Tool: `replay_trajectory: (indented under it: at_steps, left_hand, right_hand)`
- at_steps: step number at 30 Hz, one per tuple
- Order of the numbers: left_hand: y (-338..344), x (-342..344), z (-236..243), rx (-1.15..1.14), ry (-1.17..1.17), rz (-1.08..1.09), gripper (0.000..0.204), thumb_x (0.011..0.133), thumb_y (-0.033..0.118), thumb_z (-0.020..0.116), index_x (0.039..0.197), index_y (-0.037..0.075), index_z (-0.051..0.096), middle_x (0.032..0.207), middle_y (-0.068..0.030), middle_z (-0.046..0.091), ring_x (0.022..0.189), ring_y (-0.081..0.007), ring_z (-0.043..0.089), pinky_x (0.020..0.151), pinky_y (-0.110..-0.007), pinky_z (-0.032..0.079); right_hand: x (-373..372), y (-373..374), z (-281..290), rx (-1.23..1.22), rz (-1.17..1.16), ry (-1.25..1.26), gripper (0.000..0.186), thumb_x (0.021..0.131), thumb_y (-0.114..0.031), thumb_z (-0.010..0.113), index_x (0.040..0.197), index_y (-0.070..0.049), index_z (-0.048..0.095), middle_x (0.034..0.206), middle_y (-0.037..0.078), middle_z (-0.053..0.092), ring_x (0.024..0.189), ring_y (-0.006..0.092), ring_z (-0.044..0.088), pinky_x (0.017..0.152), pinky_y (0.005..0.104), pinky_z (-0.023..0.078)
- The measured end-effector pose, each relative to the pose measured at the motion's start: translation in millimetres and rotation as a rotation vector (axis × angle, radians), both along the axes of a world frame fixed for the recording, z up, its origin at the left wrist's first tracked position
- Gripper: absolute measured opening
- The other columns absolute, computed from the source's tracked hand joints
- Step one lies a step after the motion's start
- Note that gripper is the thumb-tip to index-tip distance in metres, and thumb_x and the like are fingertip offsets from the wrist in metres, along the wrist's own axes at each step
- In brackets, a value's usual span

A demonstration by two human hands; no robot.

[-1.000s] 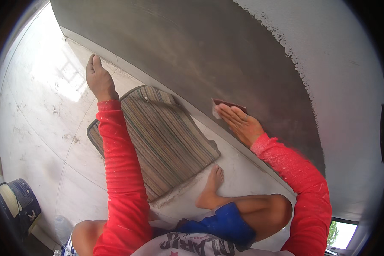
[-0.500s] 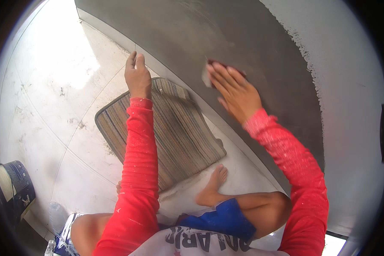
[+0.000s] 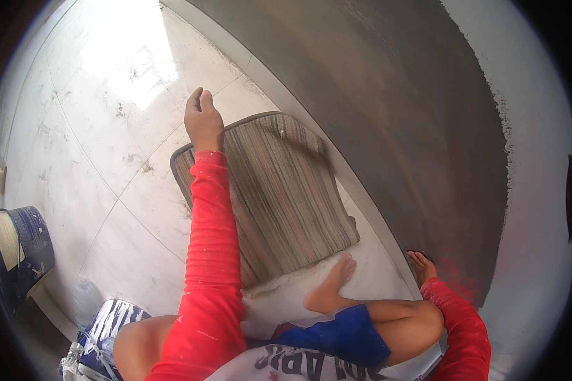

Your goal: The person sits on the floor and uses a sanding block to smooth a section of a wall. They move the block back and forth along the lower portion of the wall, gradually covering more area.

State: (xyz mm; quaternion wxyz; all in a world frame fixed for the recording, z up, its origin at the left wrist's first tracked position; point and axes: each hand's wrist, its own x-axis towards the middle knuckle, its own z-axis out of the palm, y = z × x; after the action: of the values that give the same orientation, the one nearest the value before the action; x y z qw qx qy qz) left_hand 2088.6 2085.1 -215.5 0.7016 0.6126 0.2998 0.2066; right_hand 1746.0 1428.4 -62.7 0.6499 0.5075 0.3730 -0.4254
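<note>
Down at four o'clock my right hand (image 3: 422, 267) presses the dark wall (image 3: 388, 108), its grip hidden, I cannot tell. My left hand (image 3: 203, 120), loosely curled and empty, rests by the striped mat (image 3: 286, 197) at centre; it looks soft and light, best lifted by an edge.

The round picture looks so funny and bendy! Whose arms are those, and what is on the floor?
The picture comes from a small camera on a person's head, looking down. Its wide lens bends straight lines, so everything looks round.

The two red sleeves belong to that person, who sits on the floor with a bare foot tucked in front.

The left hand reaches out over the pale tiled floor, next to a striped mat. I cannot tell whether it touches the floor; it seems to hold nothing.

The right hand presses low on the wall, which is dark grey. Whether it holds something is hidden.

A dark bucket stands at the far left.
</note>
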Motion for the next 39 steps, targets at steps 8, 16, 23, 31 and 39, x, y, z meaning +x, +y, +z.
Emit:
replay_trajectory:
  at_steps: [8,16,23,31,39]
  left_hand:
    - [-58.5,-10.4,-4.8,0.026,0.044,-0.187,0.045,0.102,0.028,0.055,0.132,-0.005,0.062,0.127,-0.0219,0.068,0.119,-0.0278,0.064,0.104,-0.035,0.046]
    - [-37.4,5.5,-24.0,0.065,-0.029,-0.186,0.044,0.102,0.028,0.056,0.131,-0.003,0.064,0.124,-0.0192,0.069,0.117,-0.0252,0.064,0.101,-0.035,0.047]
    - [-15.2,-2.7,18.6,-0.224,-0.010,-0.288,0.048,0.105,0.035,0.050,0.140,0.003,0.058,0.132,-0.0155,0.066,0.121,-0.0278,0.061,0.103,-0.039,0.045]
    - [-57.6,27.7,101.4,-0.202,-0.307,-0.222,0.049,0.108,0.033,0.045,0.147,0.003,0.049,0.141,-0.0155,0.059,0.131,-0.0295,0.054,0.113,-0.043,0.037]
    - [-21.0,19.5,154.4,0.038,-0.471,-0.106,0.051,0.105,0.029,0.044,0.145,-0.003,0.050,0.145,-0.0154,0.056,0.137,-0.0318,0.051,0.114,-0.045,0.040]
  right_hand:
    - [283.4,340.1,-60.0,0.630,0.277,-0.429,0.074,0.104,-0.044,0.040,0.165,-0.010,0.014,0.174,0.002,0.003,0.159,0.0183,-0.006,0.129,0.0378,-0.005]
    - [287.1,351.8,-55.7,0.885,0.317,-0.636,0.067,0.103,-0.031,0.040,0.163,-0.008,0.021,0.173,0.001,0.011,0.159,0.0178,0.003,0.130,0.0378,0.002]
    - [39.8,83.7,63.9,0.468,0.055,-0.424,0.068,0.101,-0.013,0.036,0.165,-0.017,0.014,0.173,-0.006,0.008,0.158,0.0103,0.002,0.130,0.0334,-0.001]
    - [289.8,349.3,100.3,1.508,-0.075,-0.898,0.081,0.097,-0.045,0.056,0.162,-0.007,0.025,0.172,0.006,0.016,0.159,0.0197,0.007,0.130,0.0383,0.002]
    - [158.0,191.8,113.7,1.060,0.301,-1.259,0.080,0.099,-0.048,0.051,0.163,-0.014,0.018,0.173,-0.001,0.008,0.159,0.0186,0.003,0.130,0.0413,0.002]
